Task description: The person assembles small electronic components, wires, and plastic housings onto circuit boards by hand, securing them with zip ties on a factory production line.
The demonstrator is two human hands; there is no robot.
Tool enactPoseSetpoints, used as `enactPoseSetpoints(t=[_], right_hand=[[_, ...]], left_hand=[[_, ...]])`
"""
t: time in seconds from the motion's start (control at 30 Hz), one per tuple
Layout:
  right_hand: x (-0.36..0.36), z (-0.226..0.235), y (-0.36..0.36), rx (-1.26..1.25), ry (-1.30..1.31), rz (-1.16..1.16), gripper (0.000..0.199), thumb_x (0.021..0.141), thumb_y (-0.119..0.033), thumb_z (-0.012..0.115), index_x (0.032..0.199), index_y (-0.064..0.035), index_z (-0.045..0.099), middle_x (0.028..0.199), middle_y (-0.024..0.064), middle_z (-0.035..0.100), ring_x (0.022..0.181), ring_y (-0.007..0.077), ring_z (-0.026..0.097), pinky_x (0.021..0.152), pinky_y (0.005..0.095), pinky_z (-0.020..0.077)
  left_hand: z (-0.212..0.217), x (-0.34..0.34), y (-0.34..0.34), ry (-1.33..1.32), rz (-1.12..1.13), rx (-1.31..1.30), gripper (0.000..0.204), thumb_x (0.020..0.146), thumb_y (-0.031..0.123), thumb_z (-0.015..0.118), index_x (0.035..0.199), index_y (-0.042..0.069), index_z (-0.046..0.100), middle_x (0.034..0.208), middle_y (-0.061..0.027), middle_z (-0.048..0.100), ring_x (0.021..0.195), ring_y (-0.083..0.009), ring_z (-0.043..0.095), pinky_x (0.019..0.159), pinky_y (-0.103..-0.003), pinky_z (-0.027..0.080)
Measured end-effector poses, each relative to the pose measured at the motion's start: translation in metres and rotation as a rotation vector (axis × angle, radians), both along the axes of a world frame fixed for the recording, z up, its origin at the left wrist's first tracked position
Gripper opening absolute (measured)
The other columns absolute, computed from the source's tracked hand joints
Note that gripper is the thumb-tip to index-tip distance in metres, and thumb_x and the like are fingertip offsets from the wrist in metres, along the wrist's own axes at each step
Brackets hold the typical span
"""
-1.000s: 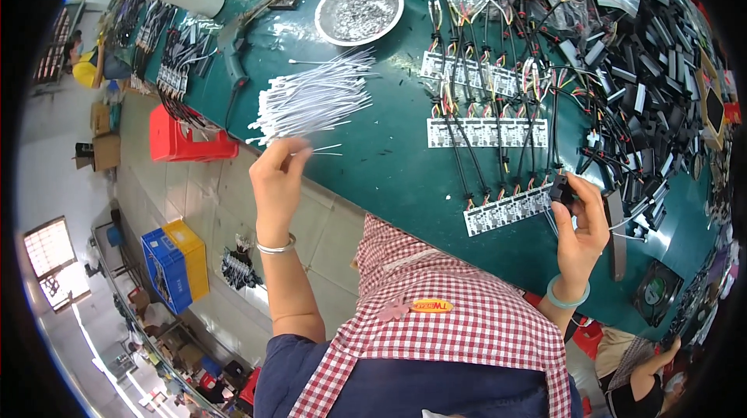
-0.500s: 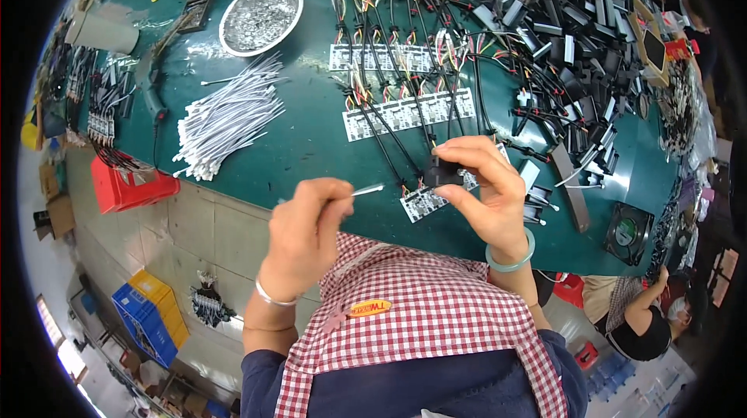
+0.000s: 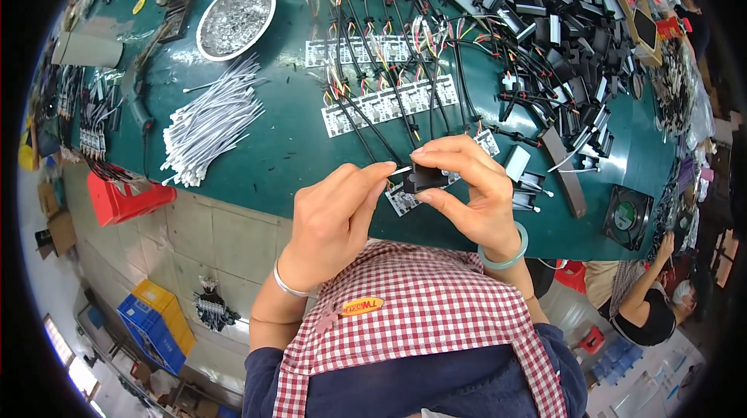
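Near the middle of the frame, the left hand (image 3: 331, 216) is pinching a thin white tie (image 3: 400, 171) between thumb and forefinger, its end reaching the left side of a small black piece (image 3: 425, 178). The right hand (image 3: 484, 196) is grasping that black piece between thumb and index finger, one below and one above, just over the green table (image 3: 284, 165). From where I am standing, I cannot tell whether the tie is entering it.

Behind the fingers, a strip of white circuit boards (image 3: 401, 201) is lying partly hidden. A second board strip (image 3: 389, 105) and a third board strip (image 3: 358, 50) are resting above it, with black cables (image 3: 459, 79) running across them. Left of centre, a bundle of white ties (image 3: 212, 124) is spreading out below a metal bowl (image 3: 199, 38). A heap of black pieces (image 3: 576, 36) is filling the upper right, and a dark fan (image 3: 627, 216) is lying near the table's edge at right. In the lower right, another person (image 3: 640, 317) is sitting with an arm reaching up to the table.
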State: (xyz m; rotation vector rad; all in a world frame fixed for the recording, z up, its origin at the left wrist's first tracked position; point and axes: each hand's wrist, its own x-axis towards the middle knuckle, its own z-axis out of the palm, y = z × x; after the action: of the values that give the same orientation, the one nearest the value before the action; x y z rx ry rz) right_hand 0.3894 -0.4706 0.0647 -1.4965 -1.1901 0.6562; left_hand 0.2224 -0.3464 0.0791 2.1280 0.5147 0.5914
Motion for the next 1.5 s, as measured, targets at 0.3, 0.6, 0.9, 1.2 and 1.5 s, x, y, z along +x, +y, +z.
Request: enactPoseSetpoints(t=[0.3,0.6,0.9,1.2,1.5], right_hand=[[0.005,0.004,0.0,-0.014,-0.233,0.033,0.04,0.069,0.003,0.077,0.108,-0.0016,0.068,0.103,0.0125,0.065,0.095,0.027,0.064,0.082,0.0344,0.0521],[0.005,0.008,0.0,0.007,-0.254,0.099,0.047,0.066,0.005,0.076,0.111,-0.001,0.064,0.099,0.012,0.066,0.092,0.0298,0.062,0.077,0.0376,0.051],[0.006,0.0,-0.005,-0.069,0.023,0.114,0.045,0.066,0.002,0.081,0.107,0.0019,0.065,0.101,0.0122,0.07,0.097,0.0247,0.065,0.083,0.0349,0.0527],[-0.005,-0.026,-0.006,0.046,0.385,-0.026,0.011,0.081,0.005,0.069,0.092,0.0049,0.069,0.105,0.0166,0.066,0.094,0.0203,0.063,0.084,0.0299,0.0501],[0.021,0.006,-0.05,0.402,0.676,-0.316,0.007,0.1,-0.005,0.044,0.106,-0.0016,0.042,0.086,0.0128,0.058,0.07,0.0177,0.061,0.072,0.039,0.0583]], left_hand=[[-0.001,0.001,0.002,0.075,-0.018,-0.051,0.014,0.085,-0.004,0.062,0.097,-0.001,0.069,0.063,-0.0085,0.05,0.049,-0.0148,0.047,0.046,-0.028,0.034],[-0.005,-0.001,0.006,0.239,0.005,-0.548,0.007,0.088,0.002,0.064,0.088,-0.004,0.067,0.063,-0.008,0.062,0.052,-0.0047,0.049,0.047,-0.026,0.039],[-0.01,0.0,0.008,0.27,-0.062,-1.03,0.016,0.089,0.008,0.068,0.099,-0.004,0.064,0.066,-0.0047,0.065,0.051,-0.0058,0.057,0.041,-0.02,0.042],[-0.01,0.015,-0.008,0.152,0.037,-1.199,0.013,0.09,0.005,0.066,0.096,-0.005,0.062,0.073,-0.0065,0.066,0.056,-0.0094,0.061,0.043,-0.019,0.046],[-0.021,0.027,-0.016,0.13,-0.192,-1.105,0.014,0.092,0.006,0.06,0.1,-0.005,0.062,0.082,-0.0094,0.067,0.072,-0.0143,0.066,0.063,-0.026,0.055]])
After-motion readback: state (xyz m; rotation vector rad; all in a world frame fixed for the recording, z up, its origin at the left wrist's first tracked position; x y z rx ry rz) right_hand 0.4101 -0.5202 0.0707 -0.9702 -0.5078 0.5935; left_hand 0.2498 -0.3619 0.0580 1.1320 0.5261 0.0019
